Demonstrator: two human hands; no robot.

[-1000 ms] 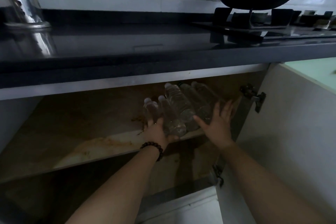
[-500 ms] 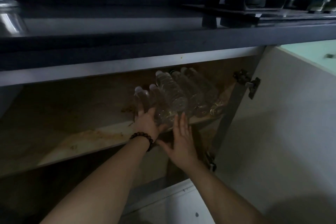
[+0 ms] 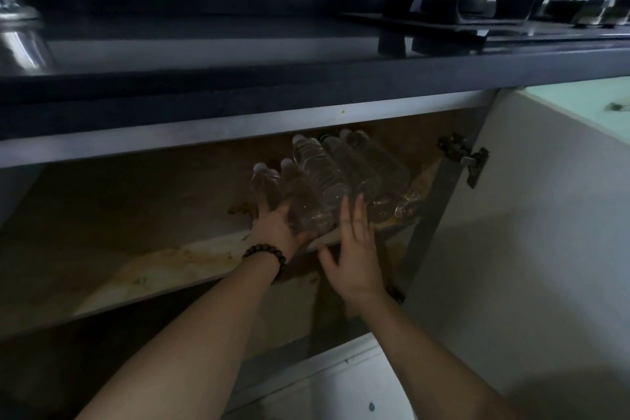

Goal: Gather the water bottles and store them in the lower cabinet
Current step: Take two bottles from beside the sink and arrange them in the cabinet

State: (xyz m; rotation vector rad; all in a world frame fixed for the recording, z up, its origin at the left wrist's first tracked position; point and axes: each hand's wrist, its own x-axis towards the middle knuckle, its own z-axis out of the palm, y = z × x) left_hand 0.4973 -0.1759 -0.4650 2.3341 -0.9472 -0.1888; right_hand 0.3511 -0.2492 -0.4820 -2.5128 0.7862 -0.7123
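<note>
Head view: the left hand, beaded bracelet at its wrist, curls its fingers around the near ends of the water bottles. The right hand rests spread and flat, fingertips touching the bottle bases. The bottles lie side by side on the stained shelf of the lower cabinet, near its right-hand wall, caps pointing inward.

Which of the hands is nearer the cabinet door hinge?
Right. The right hand rests against the bottle bases, left of and below the hinge; the left hand, wearing a bead bracelet, lies farther left on the bottles.
</note>
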